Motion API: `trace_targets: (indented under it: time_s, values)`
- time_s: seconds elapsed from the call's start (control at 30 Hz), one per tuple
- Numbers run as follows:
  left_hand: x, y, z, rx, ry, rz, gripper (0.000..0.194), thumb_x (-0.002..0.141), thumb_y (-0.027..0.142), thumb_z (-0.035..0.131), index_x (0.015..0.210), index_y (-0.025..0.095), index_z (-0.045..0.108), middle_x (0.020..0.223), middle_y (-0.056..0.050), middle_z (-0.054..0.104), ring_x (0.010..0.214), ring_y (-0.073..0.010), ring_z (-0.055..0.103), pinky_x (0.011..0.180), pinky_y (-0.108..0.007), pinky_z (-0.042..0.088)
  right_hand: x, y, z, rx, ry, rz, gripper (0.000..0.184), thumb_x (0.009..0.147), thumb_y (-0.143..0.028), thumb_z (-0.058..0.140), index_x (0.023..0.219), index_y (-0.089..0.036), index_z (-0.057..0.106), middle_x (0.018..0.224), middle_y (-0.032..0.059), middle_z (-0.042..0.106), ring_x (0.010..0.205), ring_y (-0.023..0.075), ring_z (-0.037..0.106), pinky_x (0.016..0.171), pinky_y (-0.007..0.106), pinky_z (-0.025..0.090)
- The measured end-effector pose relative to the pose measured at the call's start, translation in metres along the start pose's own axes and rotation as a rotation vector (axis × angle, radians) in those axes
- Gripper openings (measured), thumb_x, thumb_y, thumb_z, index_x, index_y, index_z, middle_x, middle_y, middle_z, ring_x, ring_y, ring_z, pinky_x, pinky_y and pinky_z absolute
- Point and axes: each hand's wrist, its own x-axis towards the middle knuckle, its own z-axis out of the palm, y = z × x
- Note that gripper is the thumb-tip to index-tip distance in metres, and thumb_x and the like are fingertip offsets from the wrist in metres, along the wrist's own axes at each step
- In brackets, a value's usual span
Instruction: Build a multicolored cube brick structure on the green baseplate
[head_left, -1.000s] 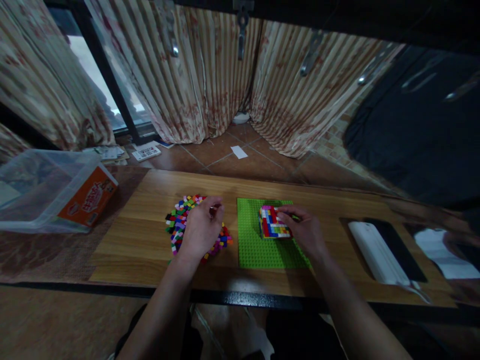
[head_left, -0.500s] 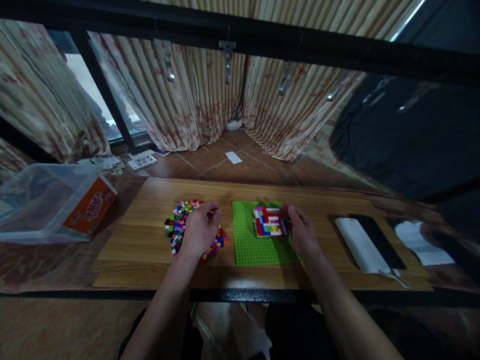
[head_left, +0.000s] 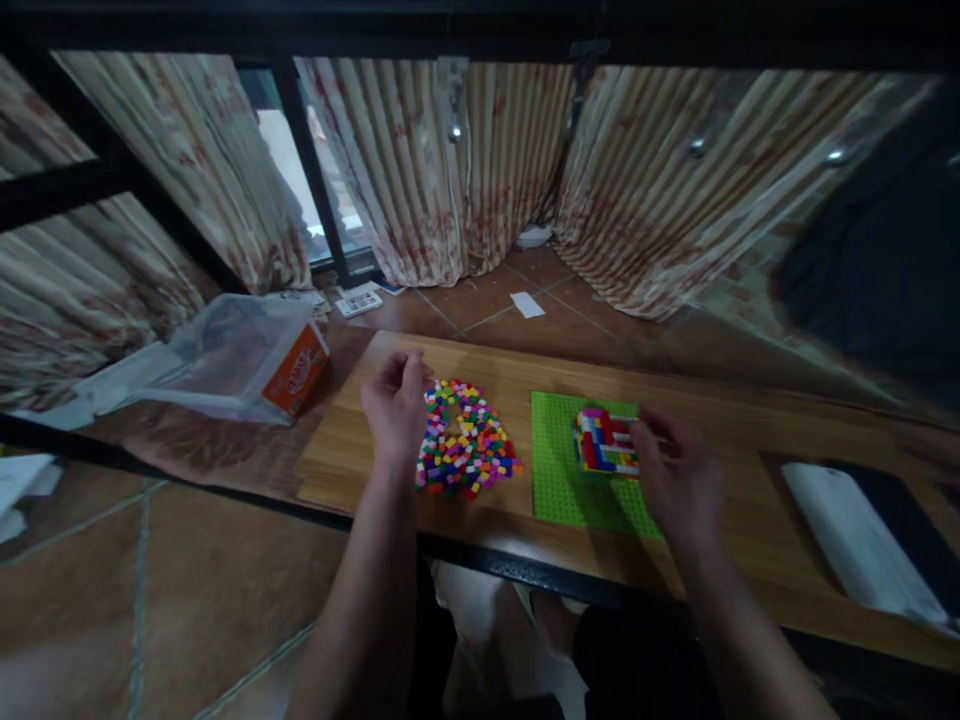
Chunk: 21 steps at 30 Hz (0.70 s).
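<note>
My left hand [head_left: 396,405] is closed in a pinch at the left edge of a pile of small multicoloured toy bricks [head_left: 472,440]. Whatever lies between those fingertips is too small to make out. On a green studded baseplate [head_left: 559,500] stands a rectangular block of stacked toy bricks [head_left: 598,445], coloured red, blue, white and yellow, with a pink brick at its far left corner. My right hand [head_left: 681,485] is at the block's right end, its fingers curled and covering that end. Anything in its fingertips is hidden, and contact with the block is unclear.
A clear plastic bin [head_left: 240,350] with an orange label stands left of the wooden board [head_left: 337,450]. At the right lie a white pouch [head_left: 847,535] and a dark flat object [head_left: 900,520]. A black bar [head_left: 525,570] edges the near side.
My left hand has moved left from over the brick pile to its edge. My right hand, apart from the block half a second ago, again overlaps its right end. The view has turned left.
</note>
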Motion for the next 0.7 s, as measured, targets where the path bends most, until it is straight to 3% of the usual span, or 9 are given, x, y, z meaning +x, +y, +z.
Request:
trace_targets:
  time_s: [0.13,0.23,0.43,0.7]
  values:
    - [0.005,0.007,-0.013,-0.245,0.072,-0.163,0.015,0.075,0.03,0.066,0.075,0.015,0.064,0.062,0.003,0.057,0.052,-0.0065,0.051,0.054,-0.019,0.042,-0.024,-0.049,0.023,0.026,-0.309,-0.234,0.027,0.088,-0.043,0.056,0.101,-0.024,0.072,0.101,0.0063,0.073,0.088,0.021,0.067,0.079,0.036,0.053]
    - [0.004,0.011,-0.02,-0.352,0.064,-0.289,0.017,0.072,0.03,0.068,0.079,0.015,0.065,0.064,0.004,0.058,0.053,-0.0055,0.051,0.054,-0.018,0.041,-0.035,-0.064,0.052,-0.025,-0.474,-0.283,0.024,0.089,-0.036,0.054,0.099,-0.023,0.072,0.099,0.0067,0.073,0.082,0.0203,0.067,0.074,0.034,0.052]
    - [0.005,0.016,-0.034,-0.401,0.07,-0.344,0.02,0.069,0.028,0.07,0.081,0.014,0.065,0.067,0.003,0.058,0.054,-0.0045,0.052,0.054,-0.016,0.041,-0.034,-0.056,0.091,-0.214,-0.539,-0.3,0.023,0.085,-0.024,0.055,0.1,-0.023,0.072,0.099,0.0064,0.071,0.082,0.0207,0.066,0.078,0.035,0.048]
    - [0.007,0.015,-0.04,-0.416,0.02,-0.413,0.021,0.064,0.024,0.074,0.079,0.013,0.065,0.066,0.003,0.059,0.054,-0.0045,0.052,0.053,-0.016,0.04,-0.034,-0.054,0.104,-0.209,-0.518,-0.321,0.015,0.085,-0.02,0.057,0.083,-0.021,0.072,0.09,0.0065,0.069,0.083,0.0213,0.064,0.079,0.034,0.046]
